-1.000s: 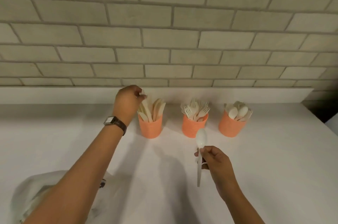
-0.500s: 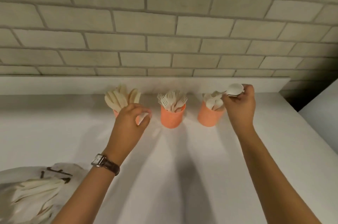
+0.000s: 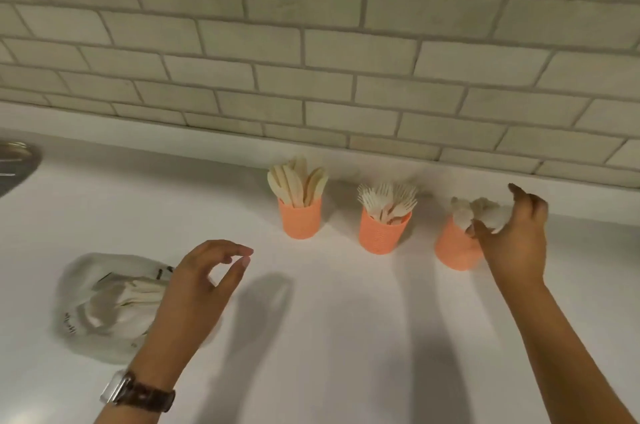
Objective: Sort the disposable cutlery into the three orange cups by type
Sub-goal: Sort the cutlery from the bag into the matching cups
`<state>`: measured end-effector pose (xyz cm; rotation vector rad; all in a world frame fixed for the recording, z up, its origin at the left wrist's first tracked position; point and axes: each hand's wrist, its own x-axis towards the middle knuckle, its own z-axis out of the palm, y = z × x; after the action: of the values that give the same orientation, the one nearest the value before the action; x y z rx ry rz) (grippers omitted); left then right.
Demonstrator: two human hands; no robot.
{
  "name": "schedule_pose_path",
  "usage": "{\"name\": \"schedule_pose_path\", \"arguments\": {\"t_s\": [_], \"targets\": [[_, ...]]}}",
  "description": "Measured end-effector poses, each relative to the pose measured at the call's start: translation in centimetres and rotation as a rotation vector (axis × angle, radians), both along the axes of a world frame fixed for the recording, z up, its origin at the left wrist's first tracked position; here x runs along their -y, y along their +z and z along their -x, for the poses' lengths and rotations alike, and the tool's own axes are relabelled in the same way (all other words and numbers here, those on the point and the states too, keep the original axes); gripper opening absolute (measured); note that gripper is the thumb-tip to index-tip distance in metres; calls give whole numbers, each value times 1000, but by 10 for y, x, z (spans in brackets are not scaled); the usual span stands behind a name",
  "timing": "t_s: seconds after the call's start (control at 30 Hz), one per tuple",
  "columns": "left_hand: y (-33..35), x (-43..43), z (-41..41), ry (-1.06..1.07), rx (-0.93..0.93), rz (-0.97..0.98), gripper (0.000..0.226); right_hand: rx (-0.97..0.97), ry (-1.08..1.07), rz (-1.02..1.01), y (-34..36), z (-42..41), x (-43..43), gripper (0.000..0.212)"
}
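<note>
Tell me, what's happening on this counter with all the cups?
A person is sorting disposable cutlery into three orange cups along the brick wall. The left cup holds wooden knives, the middle cup white forks, and the right cup spoons. The right hand is at the spoon cup's rim, among the spoons. The left hand hovers empty, fingers curled, over a clear plastic bag with more cutlery in it.

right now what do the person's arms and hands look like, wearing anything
Both forearms are bare, with no sleeves or gloves in view. The left hand has a wristwatch at the wrist: a dark brown strap, apparently leather, with a pale silvery case seen edge-on. The right hand and its wrist carry nothing visible. No rings show on the fingers, though the image is slightly blurred.
</note>
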<state>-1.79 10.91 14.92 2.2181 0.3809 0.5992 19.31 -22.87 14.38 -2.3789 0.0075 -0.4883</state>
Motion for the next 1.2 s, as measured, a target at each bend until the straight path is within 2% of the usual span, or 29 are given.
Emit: {"name": "schedule_pose_path", "arguments": {"t_s": [0.1,0.23,0.3,0.33,0.4,0.47,0.57,0.67,0.73,0.87,0.97,1.03,1.1,1.2], "targets": [[-3,-40,35,101,0,-21,26,81,26,3,15,25,-25,64],[-6,-90,77,188,-42,-119,27,96,232,78,25,71,-84,26],[-8,-118,92,200,-44,-242,16,65,327,58,21,101,-120,17],[-11,-134,99,198,-47,-302,8,34,361,28,18,116,-140,17],[-19,-165,110,204,-63,-395,24,-25,419,-60,9,147,-180,21],[-30,-191,120,218,-70,-418,28,-71,468,-135,-1,175,-219,25],[-43,-215,131,187,-112,-350,14,-148,552,-186,-17,211,-276,28],[-54,-226,134,98,-146,-213,28,-224,675,-218,-29,237,-326,23],[-58,-228,133,27,-155,-108,28,-310,790,-134,-38,246,-355,23],[-61,-222,122,-63,-185,31,28,-471,970,294,-63,237,-396,63],[-61,-223,113,-102,-237,41,46,-491,1008,526,-73,223,-414,83],[-61,-227,113,-124,-246,61,59,-507,1020,611,-79,215,-424,94],[-61,-230,115,-145,-243,81,66,-501,1020,692,-85,208,-430,99],[-61,-233,115,-143,-240,103,65,-438,1003,762,-91,206,-435,94]]}}
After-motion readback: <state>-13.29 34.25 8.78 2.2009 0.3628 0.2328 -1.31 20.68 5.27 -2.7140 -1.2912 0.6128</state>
